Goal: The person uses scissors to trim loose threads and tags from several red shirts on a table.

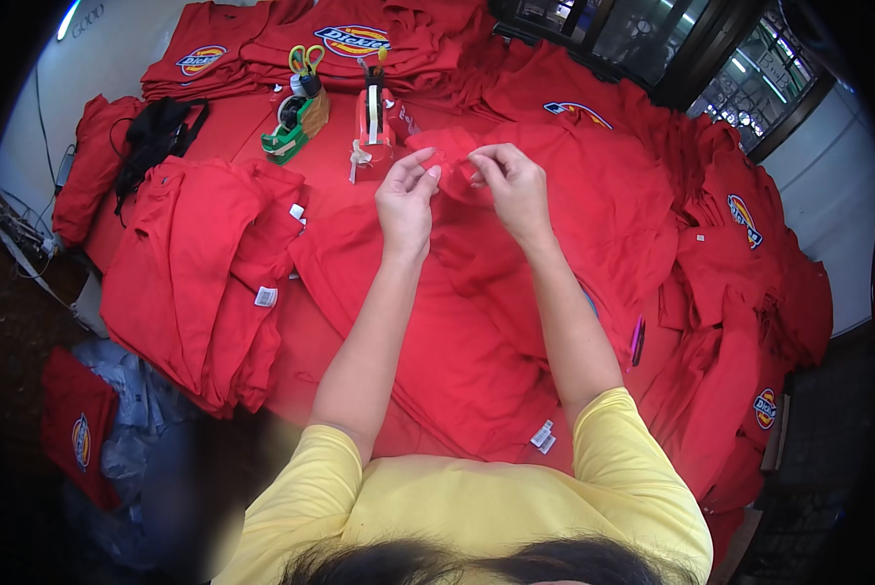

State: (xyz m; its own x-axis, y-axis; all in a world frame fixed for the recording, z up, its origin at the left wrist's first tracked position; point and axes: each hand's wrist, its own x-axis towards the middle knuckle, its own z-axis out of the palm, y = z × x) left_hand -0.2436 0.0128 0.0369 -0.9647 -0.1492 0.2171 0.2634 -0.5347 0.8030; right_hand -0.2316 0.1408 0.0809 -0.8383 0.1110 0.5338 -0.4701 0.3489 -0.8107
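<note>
A red shirt (501,317) lies spread and rumpled on the table before me, a white label (543,436) at its near edge. Over its far part my two hands are raised close together. My left hand (408,200) is closed in a loose pinch at a bit of the red cloth. A short way to its right, my right hand (511,190) pinches the same cloth between thumb and fingers. The exact edge they grip is blurred, red against red. Just beyond my left hand stands a red tape dispenser (371,132).
Red folded shirts are stacked at the left (198,263), and more piles line the back (233,44) and right (740,244). A green tape dispenser (286,144) stands near yellow-handled scissors (307,58). A black bag (159,136) lies at the far left; a pen (637,341) lies on the right.
</note>
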